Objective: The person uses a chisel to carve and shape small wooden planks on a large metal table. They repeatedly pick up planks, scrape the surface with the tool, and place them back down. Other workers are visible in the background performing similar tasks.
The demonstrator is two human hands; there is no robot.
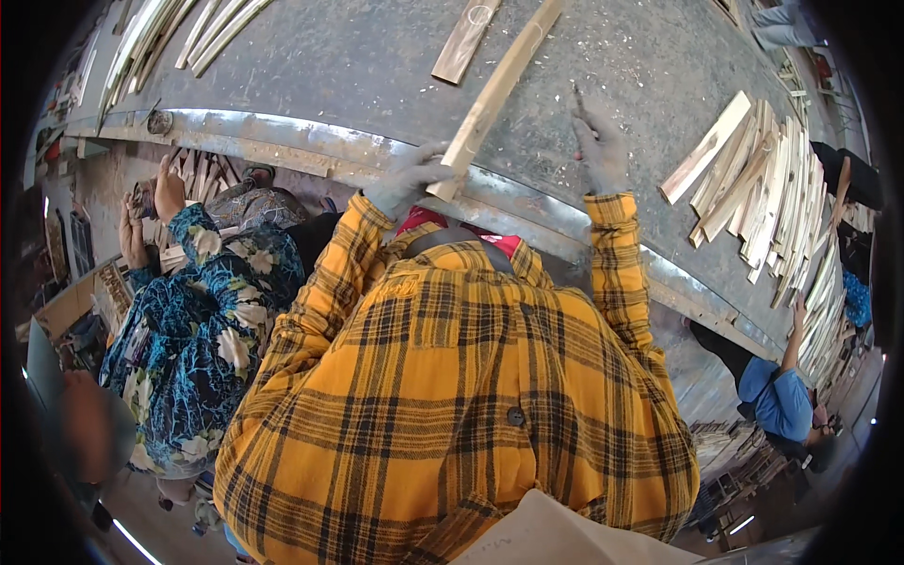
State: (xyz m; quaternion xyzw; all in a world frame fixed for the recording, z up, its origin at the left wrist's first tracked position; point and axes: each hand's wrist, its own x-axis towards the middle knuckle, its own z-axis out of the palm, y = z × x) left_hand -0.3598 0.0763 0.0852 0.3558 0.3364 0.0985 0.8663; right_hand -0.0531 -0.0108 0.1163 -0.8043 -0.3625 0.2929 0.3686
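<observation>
My left hand (407, 179), in a grey glove, grips the near end of a long light wooden strip (497, 94) at the metal-edged front of the table. The strip slants away to the far right, with a pale mark near its far end. To the right, apart from the strip, my right hand (603, 153), also gloved, holds a thin dark pointed tool (579, 99) above the tabletop; its kind is too small to tell. A shorter wooden piece (463, 45) with a round pale mark lies just left of the strip's far part.
Many wooden strips (753, 188) lie fanned on the right of the table (358, 75), more strips (155, 42) at the far left. Pale chips dot the dark tabletop. One person in a floral top (198, 330) is close on my left; another in blue (782, 395) is at right.
</observation>
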